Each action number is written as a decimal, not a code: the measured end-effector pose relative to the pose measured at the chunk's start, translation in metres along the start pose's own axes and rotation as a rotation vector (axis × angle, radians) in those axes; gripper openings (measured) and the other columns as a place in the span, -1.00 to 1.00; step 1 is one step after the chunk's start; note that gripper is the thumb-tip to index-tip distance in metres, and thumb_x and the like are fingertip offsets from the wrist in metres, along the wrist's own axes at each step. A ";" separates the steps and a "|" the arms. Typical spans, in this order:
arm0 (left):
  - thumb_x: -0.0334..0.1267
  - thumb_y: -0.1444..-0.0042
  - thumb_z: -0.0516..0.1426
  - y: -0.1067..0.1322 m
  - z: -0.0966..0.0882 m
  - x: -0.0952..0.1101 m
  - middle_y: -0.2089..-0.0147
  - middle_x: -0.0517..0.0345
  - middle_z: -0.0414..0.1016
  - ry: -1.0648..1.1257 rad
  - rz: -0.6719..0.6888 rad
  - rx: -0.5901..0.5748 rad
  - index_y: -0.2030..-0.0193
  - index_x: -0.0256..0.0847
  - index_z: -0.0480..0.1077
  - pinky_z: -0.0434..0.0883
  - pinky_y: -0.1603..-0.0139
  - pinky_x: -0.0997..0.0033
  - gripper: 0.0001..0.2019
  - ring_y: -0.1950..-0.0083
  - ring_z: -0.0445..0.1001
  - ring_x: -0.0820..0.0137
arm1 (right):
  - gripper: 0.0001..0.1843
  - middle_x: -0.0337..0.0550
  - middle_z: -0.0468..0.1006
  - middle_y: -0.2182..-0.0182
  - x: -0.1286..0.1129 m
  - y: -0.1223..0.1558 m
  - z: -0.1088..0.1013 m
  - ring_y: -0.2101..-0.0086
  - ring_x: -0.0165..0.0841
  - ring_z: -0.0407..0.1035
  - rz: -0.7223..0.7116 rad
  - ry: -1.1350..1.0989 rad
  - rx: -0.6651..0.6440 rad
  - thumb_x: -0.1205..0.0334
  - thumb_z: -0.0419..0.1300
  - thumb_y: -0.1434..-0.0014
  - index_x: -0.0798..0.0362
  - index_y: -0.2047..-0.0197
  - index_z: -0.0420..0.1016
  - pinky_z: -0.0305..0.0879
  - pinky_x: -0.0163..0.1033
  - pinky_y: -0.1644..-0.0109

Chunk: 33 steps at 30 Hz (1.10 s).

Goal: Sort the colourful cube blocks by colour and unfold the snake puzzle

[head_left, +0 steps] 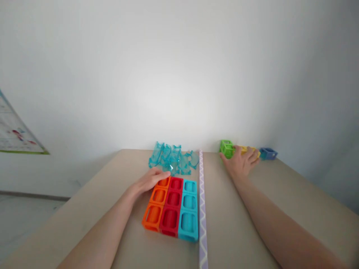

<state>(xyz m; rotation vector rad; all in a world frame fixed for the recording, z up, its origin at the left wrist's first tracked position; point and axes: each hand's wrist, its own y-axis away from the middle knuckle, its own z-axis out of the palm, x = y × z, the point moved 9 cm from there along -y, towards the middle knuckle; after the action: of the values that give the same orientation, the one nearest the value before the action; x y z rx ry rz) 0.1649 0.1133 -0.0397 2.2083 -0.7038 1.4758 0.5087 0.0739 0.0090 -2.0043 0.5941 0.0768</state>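
My left hand (151, 179) grips the far left corner of a flat grid of hollow plastic cube blocks. Its thumb reaches the back edge of the farthest orange block (159, 195), and its other fingers are bent and partly hidden. In the grid, a red column (173, 198) joins the orange one on its right, then a light blue column (189, 202). Far right, my right hand (240, 161) spreads its fingers over a yellow block piece (244, 149), partly covering it. Its thumb is close to a green block (226, 148). A dark blue block (268, 153) lies beyond its fingers.
Several clear teal curved pieces (174, 158) lie behind the grid, near the wall (174, 74). A lilac strip with a white zigzag (202, 209) runs front to back along the table (227, 231). A poster (17, 130) hangs at left.
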 end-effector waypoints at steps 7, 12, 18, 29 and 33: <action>0.03 -0.16 0.04 0.003 -0.002 0.021 0.65 0.29 -0.06 -0.366 0.227 0.019 0.71 -0.23 0.05 -0.11 0.55 0.44 -0.47 0.57 -0.04 0.54 | -0.60 0.08 0.38 0.19 -0.003 -0.006 0.004 0.06 -0.01 0.17 -0.107 0.067 0.018 -0.01 0.18 -0.04 0.10 0.15 0.45 -0.05 0.11 -0.08; -0.05 -0.18 0.02 0.003 -0.001 0.027 0.67 0.31 -0.11 -0.390 0.338 0.056 0.74 -0.23 0.03 -0.11 0.56 0.44 -0.47 0.59 -0.08 0.55 | -0.60 0.03 0.39 0.26 -0.020 -0.001 -0.011 0.14 -0.07 0.21 -0.225 0.061 0.019 -0.07 0.14 -0.08 0.10 0.20 0.48 -0.04 0.03 -0.03; -0.12 -0.23 0.00 0.007 -0.008 0.038 0.70 0.26 0.14 -0.493 0.449 0.224 0.71 -0.26 0.25 0.00 0.53 0.47 -0.51 0.60 0.10 0.54 | -0.69 -0.02 0.39 0.26 -0.039 0.018 -0.035 0.27 -0.23 0.26 -0.364 -0.022 -0.006 0.02 0.14 -0.14 0.10 0.27 0.51 -0.01 -0.06 0.05; -0.08 -0.19 0.09 0.015 -0.014 0.056 0.25 0.03 0.54 -0.283 0.495 0.362 0.13 -0.20 0.48 0.24 0.39 0.47 -0.73 0.32 0.41 0.37 | -0.74 -0.20 0.34 0.34 -0.100 0.053 -0.142 0.35 -0.33 0.28 -0.618 -0.453 0.292 0.17 0.37 -0.01 0.00 0.33 0.36 0.12 -0.11 0.15; 0.08 0.02 0.25 0.012 -0.007 0.056 -0.10 -0.10 0.45 0.191 0.522 0.185 -0.34 -0.06 0.09 0.37 0.17 0.33 -0.19 0.00 0.44 0.15 | -0.69 -0.17 0.23 0.31 -0.137 0.083 -0.182 0.30 -0.30 0.23 -0.786 -0.806 0.134 0.14 0.39 -0.01 0.03 0.25 0.38 0.22 -0.13 0.23</action>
<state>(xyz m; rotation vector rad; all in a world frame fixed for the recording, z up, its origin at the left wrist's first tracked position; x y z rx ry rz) 0.1703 0.0965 0.0149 2.0631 -1.1815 2.0429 0.3172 -0.0597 0.0726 -1.7450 -0.6787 0.3300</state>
